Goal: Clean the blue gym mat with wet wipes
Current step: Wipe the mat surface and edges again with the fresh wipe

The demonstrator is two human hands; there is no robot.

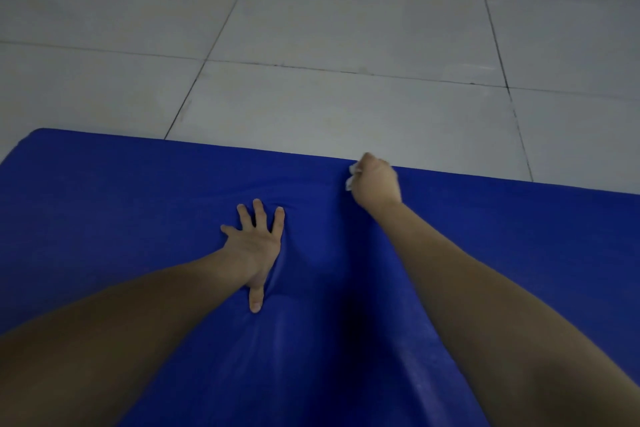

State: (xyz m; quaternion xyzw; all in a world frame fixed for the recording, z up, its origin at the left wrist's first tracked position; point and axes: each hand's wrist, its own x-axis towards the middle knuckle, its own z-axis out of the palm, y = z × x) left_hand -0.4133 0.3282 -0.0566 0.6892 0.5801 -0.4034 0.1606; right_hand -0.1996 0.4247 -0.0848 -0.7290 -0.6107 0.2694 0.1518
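Head view: I see 2 bare arms reaching out over the blue gym mat (pixel 104 201), which fills the frame from 9 o'clock down through 6 to 3 and lies on the pale tiled floor (pixel 346 28).
Left hand (pixel 254 243): just off centre at 7 o'clock, fingers spread, palm pressed flat into the mat.
Why it sits so: the cover puckers at the hand's 3 o'clock side, so I judge it takes my weight and pins the cover against the drag of wiping.
Right hand (pixel 375 182): just off centre at 3 o'clock, at the mat's far edge, fingers curled tight round a wet wipe (pixel 350 180).
Wet wipe: white, bunched, only a scrap of it showing at the fist's 9 o'clock side, touching the mat.
Why it sits so: a balled wipe gives a firm pad, and I judge the far border is the strip being cleaned.
Containers: 0 in view, so I cannot tell where fresh or used wipes go.
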